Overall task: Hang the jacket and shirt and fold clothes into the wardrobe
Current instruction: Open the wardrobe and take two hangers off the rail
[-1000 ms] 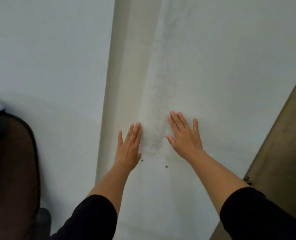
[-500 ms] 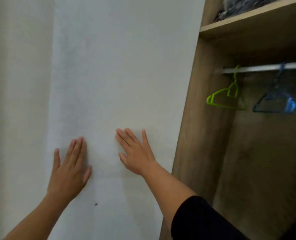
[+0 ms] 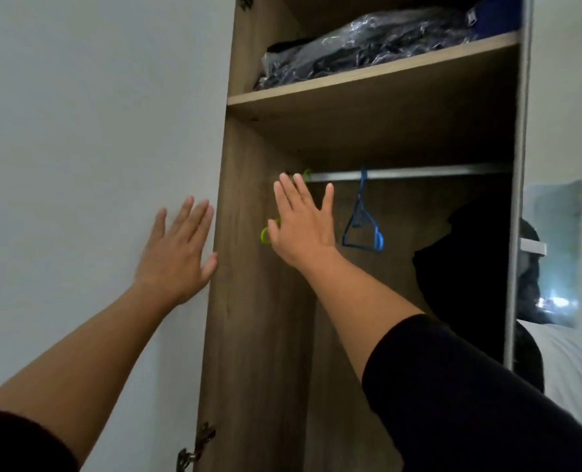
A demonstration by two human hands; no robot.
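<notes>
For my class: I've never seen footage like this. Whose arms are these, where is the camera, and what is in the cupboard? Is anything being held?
There is no machine here. A person wears a camera on the head, so you look out along their own arms. This is the only view. The left hand lies flat, fingers straight, at the edge of the white door. The right hand reaches, open, into the wardrobe. Neither holds anything. Inside, a metal rail carries a blue hanger and a green hanger, mostly hidden behind the right hand. The shelf above holds dark clothes in clear plastic. Something dark hangs at the right, too shadowed to identify.
</notes>
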